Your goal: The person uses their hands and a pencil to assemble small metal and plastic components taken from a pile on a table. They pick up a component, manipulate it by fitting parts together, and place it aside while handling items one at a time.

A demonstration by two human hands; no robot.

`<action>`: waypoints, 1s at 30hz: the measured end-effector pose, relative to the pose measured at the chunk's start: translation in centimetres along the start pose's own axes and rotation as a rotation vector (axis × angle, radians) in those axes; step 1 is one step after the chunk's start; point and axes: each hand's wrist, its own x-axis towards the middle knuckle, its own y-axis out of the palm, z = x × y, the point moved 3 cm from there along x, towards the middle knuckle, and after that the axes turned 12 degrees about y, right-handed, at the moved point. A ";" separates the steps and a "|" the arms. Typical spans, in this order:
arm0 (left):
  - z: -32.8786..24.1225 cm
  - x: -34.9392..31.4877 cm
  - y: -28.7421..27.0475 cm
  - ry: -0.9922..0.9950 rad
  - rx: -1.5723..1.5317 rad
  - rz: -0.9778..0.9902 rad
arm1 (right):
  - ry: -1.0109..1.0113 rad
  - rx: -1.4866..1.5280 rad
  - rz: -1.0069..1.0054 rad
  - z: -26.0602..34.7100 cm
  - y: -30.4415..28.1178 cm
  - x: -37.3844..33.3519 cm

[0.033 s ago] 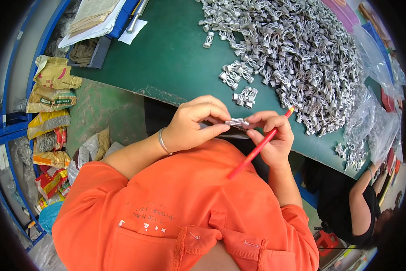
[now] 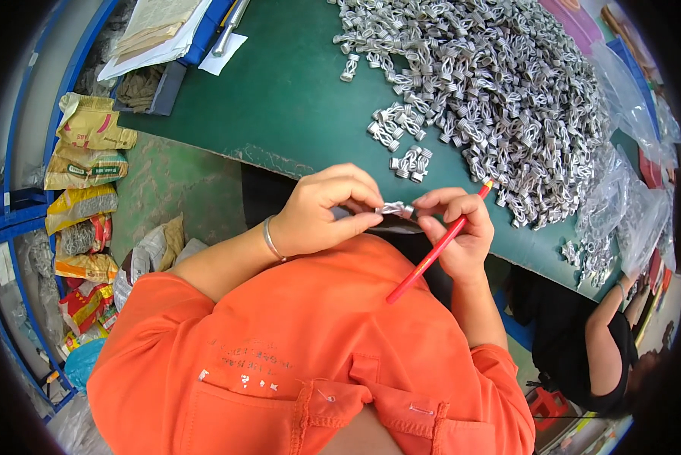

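Silvery, ribbed small metal clip [image 2: 394, 208] sits pinched between left hand [image 2: 321, 212] and right hand [image 2: 454, 231], just off the green counter's [image 2: 295, 98] near edge; the right also clamps a red pencil [image 2: 435, 246].

Green table [image 2: 295, 98], stacked papers [image 2: 158, 30], printed sacks [image 2: 86, 163], clear plastic bags [image 2: 628, 205], co-worker's arm [image 2: 609, 315]

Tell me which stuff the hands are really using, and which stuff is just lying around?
In use:
- left hand and right hand, pinching a small silver clip between them
- red pencil, held in the right hand
- big pile of silver clips on the green table

Lying about:
- papers
- snack bags
- clear plastic bags
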 end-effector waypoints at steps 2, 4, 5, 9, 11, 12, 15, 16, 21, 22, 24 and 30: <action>-0.2 -0.4 -0.3 0.041 0.116 0.118 | 0.003 -0.218 -0.063 -0.2 -0.6 0.2; 0.5 -1.2 0.1 -0.117 0.145 0.205 | -0.142 -0.482 -0.088 -0.1 -0.8 1.1; 0.8 -1.5 0.3 -0.184 0.149 0.225 | -0.143 -0.483 -0.089 -0.3 -0.6 1.6; 1.2 -1.7 0.8 -0.189 0.110 0.196 | -0.222 -0.689 -0.124 -0.8 0.3 2.7; 1.3 -1.4 0.5 -0.176 0.113 0.166 | -0.255 -0.733 -0.130 -0.8 0.3 3.0; 1.2 -1.3 0.4 -0.173 0.113 0.166 | -0.258 -0.734 -0.131 -0.6 0.3 3.0; 1.3 -0.9 0.1 -0.167 0.186 0.152 | -0.230 -0.760 -0.120 -0.2 0.6 3.2; 1.5 -0.9 0.1 -0.190 0.164 0.123 | -0.277 -0.755 -0.098 0.1 1.0 3.3; 1.4 -0.4 0.3 -0.249 0.086 0.072 | -0.277 -0.856 -0.007 0.2 1.8 4.1; 1.4 -0.4 0.2 -0.235 0.105 0.073 | -0.291 -0.874 -0.014 0.3 1.7 4.1; 1.4 -0.3 0.1 -0.217 0.125 0.073 | -0.308 -0.892 -0.020 0.3 1.6 4.0; 2.3 -0.4 0.2 -0.275 0.023 0.004 | -0.336 -0.672 -0.213 0.0 0.8 3.9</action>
